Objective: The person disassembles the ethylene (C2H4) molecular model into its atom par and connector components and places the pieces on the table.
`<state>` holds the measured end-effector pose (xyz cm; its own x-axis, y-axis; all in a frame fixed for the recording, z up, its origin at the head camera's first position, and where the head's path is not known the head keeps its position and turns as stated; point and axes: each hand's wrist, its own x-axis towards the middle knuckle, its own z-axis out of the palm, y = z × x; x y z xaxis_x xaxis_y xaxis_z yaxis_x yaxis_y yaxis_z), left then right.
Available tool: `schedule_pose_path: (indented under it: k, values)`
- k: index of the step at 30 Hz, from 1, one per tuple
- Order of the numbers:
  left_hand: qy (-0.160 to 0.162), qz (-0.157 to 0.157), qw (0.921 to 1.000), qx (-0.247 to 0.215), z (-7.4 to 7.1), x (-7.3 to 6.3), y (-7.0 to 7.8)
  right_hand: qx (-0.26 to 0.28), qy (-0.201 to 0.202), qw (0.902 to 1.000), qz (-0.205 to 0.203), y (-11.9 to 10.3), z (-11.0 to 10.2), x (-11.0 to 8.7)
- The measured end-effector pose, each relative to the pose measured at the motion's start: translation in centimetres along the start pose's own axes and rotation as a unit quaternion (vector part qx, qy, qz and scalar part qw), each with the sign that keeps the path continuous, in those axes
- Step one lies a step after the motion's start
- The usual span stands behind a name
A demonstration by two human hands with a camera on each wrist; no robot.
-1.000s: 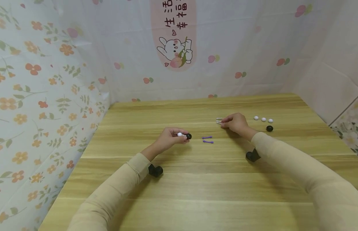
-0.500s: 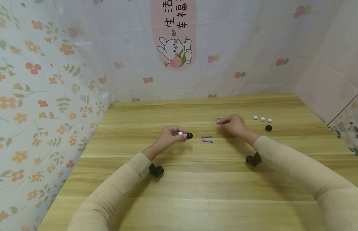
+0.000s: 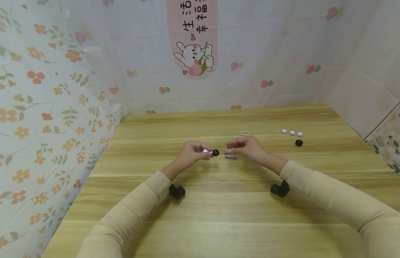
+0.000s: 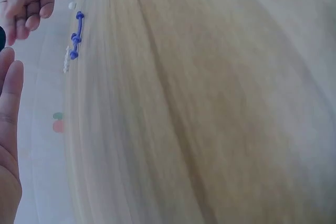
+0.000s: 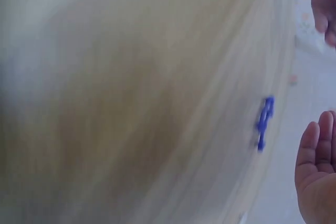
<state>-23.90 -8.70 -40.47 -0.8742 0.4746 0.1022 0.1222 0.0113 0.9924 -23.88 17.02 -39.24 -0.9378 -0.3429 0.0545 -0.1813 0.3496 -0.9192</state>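
Observation:
In the head view my left hand pinches a small ball-and-stick model piece: a black ball joined by a short white stick to a white ball. An edge of this black ball shows by the fingertips in the left wrist view. My right hand is just right of it, apart from it, thumb and fingers drawn toward each other. Whether a small stick lies between those fingertips is too small to tell. Below the right fingertips lie two purple connector sticks, partly covered. Short white sticks lie beyond the right hand.
Three white balls sit in a row at the right of the wooden table, with a loose black ball before them. Dark angular wrist pieces hang beneath both sleeves. A patterned cloth stands behind the table.
My right hand has left the white sticks and moved toward me and left, over the purple connectors. The left hand has shifted slightly right, still holding the joined balls.

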Motion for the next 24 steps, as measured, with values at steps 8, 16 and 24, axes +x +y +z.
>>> schedule_pose_path:
  k: [8,16,24]
  values:
    - [-0.015,-0.003,0.9999,-0.006,0.8,0.1,-0.1,0.054,-0.031,0.9979,-0.019,-0.7,2.1,-0.8]
    - [-0.017,-0.003,0.9998,0.002,1.2,0.1,0.3,0.059,-0.014,0.9980,-0.017,-0.7,2.9,-1.0]
    - [-0.021,-0.007,0.9998,-0.003,1.2,0.1,0.1,0.072,-0.008,0.9970,-0.026,-0.6,3.1,-1.1]
